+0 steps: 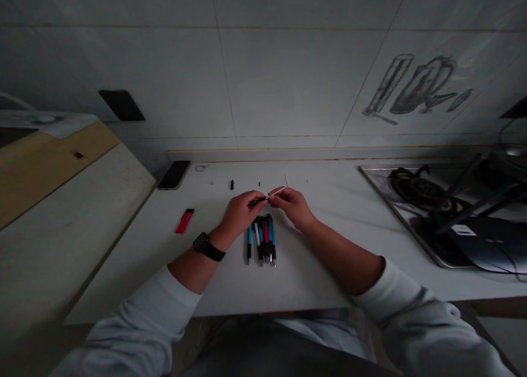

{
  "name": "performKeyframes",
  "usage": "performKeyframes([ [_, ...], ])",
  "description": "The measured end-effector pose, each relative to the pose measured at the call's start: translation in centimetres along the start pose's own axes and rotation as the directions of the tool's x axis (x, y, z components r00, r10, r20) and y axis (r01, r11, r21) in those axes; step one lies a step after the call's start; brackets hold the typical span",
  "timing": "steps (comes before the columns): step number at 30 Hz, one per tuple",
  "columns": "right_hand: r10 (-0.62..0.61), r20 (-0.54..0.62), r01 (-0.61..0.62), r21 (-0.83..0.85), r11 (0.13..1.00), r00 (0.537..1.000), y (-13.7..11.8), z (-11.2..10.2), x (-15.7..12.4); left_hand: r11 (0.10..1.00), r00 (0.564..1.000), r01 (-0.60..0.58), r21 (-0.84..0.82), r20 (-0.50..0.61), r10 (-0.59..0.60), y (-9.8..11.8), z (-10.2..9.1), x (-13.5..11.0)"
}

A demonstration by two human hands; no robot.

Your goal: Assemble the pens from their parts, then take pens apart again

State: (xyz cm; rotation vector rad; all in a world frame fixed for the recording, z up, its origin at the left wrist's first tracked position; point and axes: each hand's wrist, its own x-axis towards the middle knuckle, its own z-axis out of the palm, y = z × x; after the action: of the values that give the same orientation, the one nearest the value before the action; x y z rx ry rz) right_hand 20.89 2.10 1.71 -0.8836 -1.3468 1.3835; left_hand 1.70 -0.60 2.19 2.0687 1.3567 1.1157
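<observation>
Left hand (241, 212): dark barrel (258, 201); right hand (293, 206): refill (276, 192), probably.

Open counter (341, 196) between pen cluster (262, 238) and stove (428, 201)

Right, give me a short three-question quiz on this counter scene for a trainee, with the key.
1. True or false: the pens lie on the counter, nearer the person than the left hand and the right hand.
2. Multiple choice: the thin white rod is A) lying loose on the counter B) held up between the two hands C) resting on a phone.
3. Fill in: the smartwatch sits on the ___ wrist.

Key: 1 true. 2 B: the right hand pinches the rod, and the left hand grips a small dark part at its end. 3 left.
</observation>
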Motion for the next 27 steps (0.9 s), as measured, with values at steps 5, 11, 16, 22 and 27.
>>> performKeyframes([
  [5,0.000,-0.081,0.008,0.090,0.996,0.997,-0.3,-0.5,0.2,0.999,0.999,-0.010,0.050,-0.045,0.013,-0.6,-0.2,0.1],
  [11,0.015,-0.089,-0.005,0.107,0.994,0.996,-0.3,-0.7,0.3,0.997,0.995,-0.063,0.047,-0.068,0.066,-1.3,0.0,0.2],
  [16,-0.002,-0.097,0.012,0.109,0.994,0.995,-0.6,-1.0,0.5,0.996,0.996,-0.071,0.062,-0.058,0.074,-1.1,-0.2,0.2],
  [22,-0.122,-0.256,0.111,-0.057,0.992,0.959,-0.8,-5.5,2.8,0.996,0.999,-0.042,0.078,-0.017,0.044,-1.3,-0.3,0.1],
  [27,-0.205,-0.265,-0.017,-0.649,0.761,0.942,0.3,-9.1,4.6,0.997,1.000,-0.025,0.077,-0.005,0.025,-1.4,-0.1,0.3],
])
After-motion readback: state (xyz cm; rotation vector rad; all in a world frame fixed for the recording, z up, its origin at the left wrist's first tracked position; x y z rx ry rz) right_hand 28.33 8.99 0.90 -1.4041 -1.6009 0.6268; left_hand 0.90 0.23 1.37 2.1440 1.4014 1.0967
